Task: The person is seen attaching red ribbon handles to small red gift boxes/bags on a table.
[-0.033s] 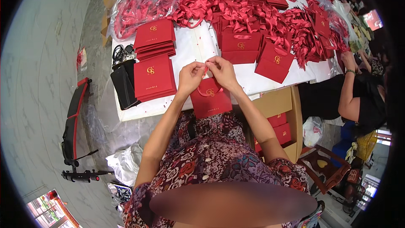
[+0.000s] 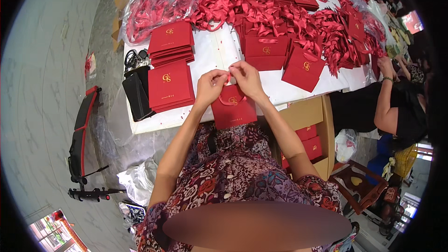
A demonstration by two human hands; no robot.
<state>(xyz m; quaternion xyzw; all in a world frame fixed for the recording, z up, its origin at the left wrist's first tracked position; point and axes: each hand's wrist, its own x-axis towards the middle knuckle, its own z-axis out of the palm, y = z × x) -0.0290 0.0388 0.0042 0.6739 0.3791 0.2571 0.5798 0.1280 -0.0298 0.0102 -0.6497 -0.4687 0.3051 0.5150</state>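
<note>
Right at the table's front edge lies a small red paper gift bag (image 2: 234, 115) with a gold emblem, its lower end toward my body. A ribbon handle loops across the bag's face. Just beyond its top edge, my left hand (image 2: 211, 87) and my right hand (image 2: 248, 80) meet fingertip to fingertip. Both are closed in a pinch on a short length of red ribbon (image 2: 228, 79); the fingers partly cover it, so its exact shape is hard to see. Left of my hands is a stack of red bags (image 2: 171, 84).
Behind that stack stands another pile of red bags (image 2: 170, 37), beside a black pouch (image 2: 136, 95). Ribboned bags (image 2: 266, 53) and a loose bag (image 2: 303, 70) lie to the right. A cardboard box (image 2: 326, 135) holds more bags below. A co-worker's arm (image 2: 385, 98) reaches in at right.
My hands stay almost in place, with the fingertips shifting slightly around the ribbon. The bag has moved very little.
</note>
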